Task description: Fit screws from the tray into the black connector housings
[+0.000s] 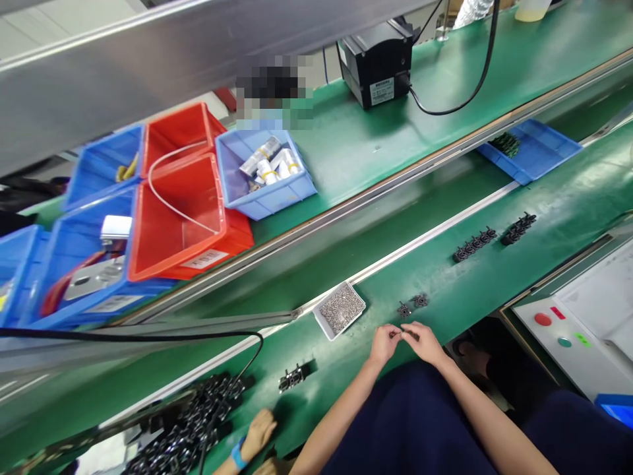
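Close together over the green bench, my left hand (384, 343) and my right hand (421, 342) pinch a small dark part (400, 332) between their fingertips. Most of that part is covered by the fingers, so its exact kind is unclear. Just beyond them lie two black star-shaped plastic pieces (404, 310). A white tray (324, 328) filled with small metal screws (341, 308) sits to the left of my hands. Farther right along the bench stand two rows of similar black pieces (475, 244).
Another person's hand (260, 429) with a blue wristband is at lower left, near a short row of black pieces (291, 379) and a heap of black parts (198, 422). A shelf carries red bins (232, 231), blue bins and a black machine (378, 66). A blue tray (554, 155) lies back right.
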A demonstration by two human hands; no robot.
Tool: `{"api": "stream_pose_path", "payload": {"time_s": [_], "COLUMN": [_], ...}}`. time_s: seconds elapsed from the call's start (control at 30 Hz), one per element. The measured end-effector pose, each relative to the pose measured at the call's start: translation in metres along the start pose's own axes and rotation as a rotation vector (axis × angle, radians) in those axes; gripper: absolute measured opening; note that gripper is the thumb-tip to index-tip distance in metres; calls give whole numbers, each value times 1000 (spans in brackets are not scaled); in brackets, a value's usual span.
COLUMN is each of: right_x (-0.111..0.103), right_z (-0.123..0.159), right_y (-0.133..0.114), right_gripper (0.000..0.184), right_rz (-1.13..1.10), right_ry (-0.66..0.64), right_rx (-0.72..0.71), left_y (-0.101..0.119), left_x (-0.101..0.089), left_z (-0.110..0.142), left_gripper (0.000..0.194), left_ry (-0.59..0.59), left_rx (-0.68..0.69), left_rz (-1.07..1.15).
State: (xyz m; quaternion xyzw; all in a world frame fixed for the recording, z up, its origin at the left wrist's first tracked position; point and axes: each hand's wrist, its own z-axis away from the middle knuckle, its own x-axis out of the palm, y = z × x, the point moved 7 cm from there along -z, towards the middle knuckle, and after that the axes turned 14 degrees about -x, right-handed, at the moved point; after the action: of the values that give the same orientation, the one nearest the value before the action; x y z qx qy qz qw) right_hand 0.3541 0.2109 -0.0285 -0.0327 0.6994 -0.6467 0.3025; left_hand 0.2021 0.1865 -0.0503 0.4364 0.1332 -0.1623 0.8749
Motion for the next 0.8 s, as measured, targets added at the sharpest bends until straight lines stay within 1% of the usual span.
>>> {"api": "stream_pose_path", "payload": {"time_s": [0.03,0.07,0.13,0.23,0.43,0.53,0.67,0.73,0.8], "right_x": [3,3,1,-1,-3,-5,-3,-1,0], "right_z": [4,8,13,15,8,3,-3,-3,-3], "right_y": [-8,-12,-13,-8,1,0,-13,-16,-16], "right_gripper": [35,34,32,29,30,29,30,32,32], "right_rz": [5,18,56,72,-78,-128,-99,-49,8], "right_ry": [-46,-64,-47,-30,-78,-91,-176,-224,-236], "right_rx": [-31,-34,1,54,107,137,111,107,100], "left_y": [2,3,6,10,8,12,16,13,4], "left_x": [1,3,5,8,8,5,1,3,6], "left_z": [1,2,4,5,3,4,5,4,3], "left_gripper": [13,13,12,13,14,13,11,10,9], "left_ry": [1,6,13,-5,-99,-95,-28,-34,-76], "left_rx": [-2,-7,-4,47,39,51,18,-11,-65], "left_rz": [-34,-69,-132,-178,-63,-77,-207,-230,-186]}}
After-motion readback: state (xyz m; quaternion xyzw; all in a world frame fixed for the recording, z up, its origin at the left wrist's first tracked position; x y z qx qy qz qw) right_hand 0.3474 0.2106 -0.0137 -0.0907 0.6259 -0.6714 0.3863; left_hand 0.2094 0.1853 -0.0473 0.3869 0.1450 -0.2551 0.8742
